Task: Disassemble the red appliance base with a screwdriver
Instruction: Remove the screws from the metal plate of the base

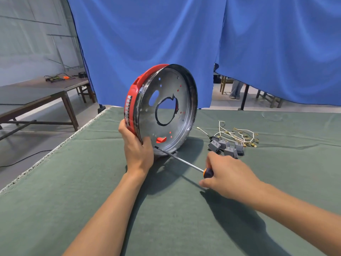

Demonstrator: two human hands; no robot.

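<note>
Red appliance base stands on its edge on the green-covered desk, toward the far left edge, its shiny metal inner pan with a large central hole turned to the right and slightly toward the viewer. Nearest, two bare forearms reach in from the near edge. The right hand is clenched around the dark handle with an orange collar of a screwdriver, whose slim metal shaft runs up and left so that its tip meets the lower rim of the pan. The left hand grasps the bottom of the base, thumb on the red outer wall, fingers curled over the metal rim, holding it upright. Just beyond the right hand, near the base's right side, lie several small grey blocks and a tangle of white wires with metal terminals. Behind the desk's far edge hangs a blue curtain; a dark wooden table stands off to the left.
</note>
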